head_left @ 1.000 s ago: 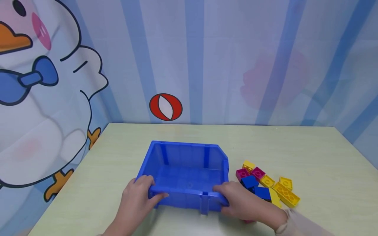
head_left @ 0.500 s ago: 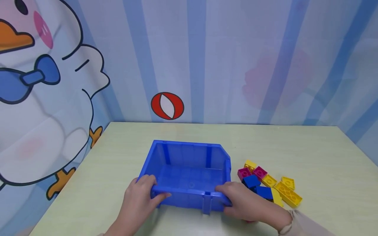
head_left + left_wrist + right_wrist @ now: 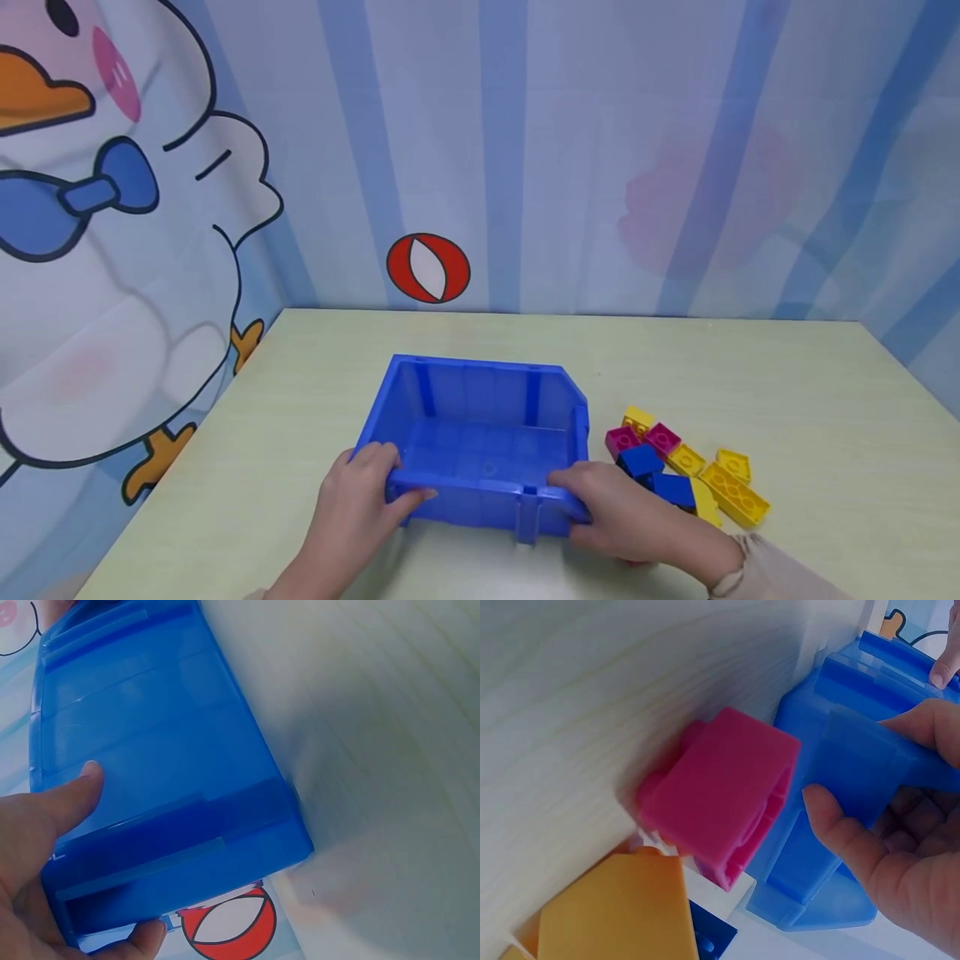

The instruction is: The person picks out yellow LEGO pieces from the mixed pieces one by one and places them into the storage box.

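Beside bricks [image 3: 686, 461], bin [image 3: 472, 505] stretches left-right.

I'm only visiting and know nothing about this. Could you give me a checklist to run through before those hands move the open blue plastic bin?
1. Left hand grips the open blue plastic bin: ok, at its near left corner.
2. Right hand grips it too: ok, at the near right corner.
3. Yellow, blue and magenta plastic toy bricks outside the bin: ok, on the pale wood-grained table to its right.
4. Free space around the right hand: not ok, bricks lie close by.
5. Bin's base flat on the table: cannot tell, no view shows it clearly.
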`<action>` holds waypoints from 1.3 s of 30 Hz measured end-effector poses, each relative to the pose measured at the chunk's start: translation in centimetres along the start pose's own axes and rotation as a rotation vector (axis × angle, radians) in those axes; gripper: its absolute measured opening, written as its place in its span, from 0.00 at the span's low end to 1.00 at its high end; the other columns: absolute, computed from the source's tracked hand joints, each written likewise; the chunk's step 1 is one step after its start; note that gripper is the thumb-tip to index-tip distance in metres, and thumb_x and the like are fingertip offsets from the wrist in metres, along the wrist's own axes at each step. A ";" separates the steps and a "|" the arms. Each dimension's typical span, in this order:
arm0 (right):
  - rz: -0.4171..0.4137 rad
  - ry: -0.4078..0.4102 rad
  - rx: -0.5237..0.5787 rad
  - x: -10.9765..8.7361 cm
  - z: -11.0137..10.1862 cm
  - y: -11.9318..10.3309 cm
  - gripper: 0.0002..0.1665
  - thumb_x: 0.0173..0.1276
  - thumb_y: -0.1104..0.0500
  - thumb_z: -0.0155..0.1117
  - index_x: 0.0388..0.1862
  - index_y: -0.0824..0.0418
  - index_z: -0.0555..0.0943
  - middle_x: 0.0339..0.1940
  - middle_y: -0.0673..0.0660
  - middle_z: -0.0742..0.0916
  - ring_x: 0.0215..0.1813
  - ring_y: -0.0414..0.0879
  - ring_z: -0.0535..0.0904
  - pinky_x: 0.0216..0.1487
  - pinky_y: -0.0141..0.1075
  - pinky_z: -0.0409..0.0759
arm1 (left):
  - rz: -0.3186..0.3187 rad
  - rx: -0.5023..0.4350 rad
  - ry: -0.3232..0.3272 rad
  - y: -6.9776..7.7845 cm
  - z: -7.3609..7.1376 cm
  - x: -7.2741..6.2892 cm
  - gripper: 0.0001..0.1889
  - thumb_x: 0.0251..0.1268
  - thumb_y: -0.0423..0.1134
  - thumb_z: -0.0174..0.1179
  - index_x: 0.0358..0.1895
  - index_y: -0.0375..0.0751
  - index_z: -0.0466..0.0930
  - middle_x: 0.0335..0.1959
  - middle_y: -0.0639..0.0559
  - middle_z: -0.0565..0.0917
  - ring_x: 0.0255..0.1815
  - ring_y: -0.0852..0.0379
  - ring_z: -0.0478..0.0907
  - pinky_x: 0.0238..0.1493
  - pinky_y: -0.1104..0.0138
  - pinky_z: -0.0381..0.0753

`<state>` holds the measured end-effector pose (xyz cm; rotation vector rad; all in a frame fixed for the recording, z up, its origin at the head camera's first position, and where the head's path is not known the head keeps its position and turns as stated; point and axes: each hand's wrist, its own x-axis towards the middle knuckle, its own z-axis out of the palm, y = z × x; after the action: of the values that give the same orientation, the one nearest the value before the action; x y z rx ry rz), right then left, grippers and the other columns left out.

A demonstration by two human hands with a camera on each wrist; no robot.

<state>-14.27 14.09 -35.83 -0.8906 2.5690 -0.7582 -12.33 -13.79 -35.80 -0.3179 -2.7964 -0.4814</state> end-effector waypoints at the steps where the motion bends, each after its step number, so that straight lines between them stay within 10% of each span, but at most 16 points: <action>1: -0.005 0.003 0.009 0.0 0.0 0.0 0.16 0.55 0.63 0.70 0.43 0.57 0.78 0.31 0.41 0.81 0.33 0.36 0.73 0.37 0.29 0.78 | 0.004 0.001 -0.001 0.0 0.0 0.0 0.20 0.43 0.50 0.73 0.24 0.46 0.70 0.19 0.58 0.71 0.23 0.62 0.65 0.33 0.62 0.73; 39: -0.030 0.006 0.111 -0.2 -0.1 0.8 0.14 0.56 0.62 0.70 0.41 0.52 0.79 0.32 0.38 0.81 0.33 0.35 0.74 0.37 0.27 0.77 | 0.039 -0.002 -0.071 -0.5 -0.6 0.5 0.17 0.43 0.49 0.72 0.22 0.47 0.72 0.16 0.61 0.71 0.20 0.62 0.65 0.26 0.69 0.72</action>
<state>-14.60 14.78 -36.22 -0.8947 2.4969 -0.9037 -12.77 -14.41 -35.21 -0.3966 -2.8525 -0.4730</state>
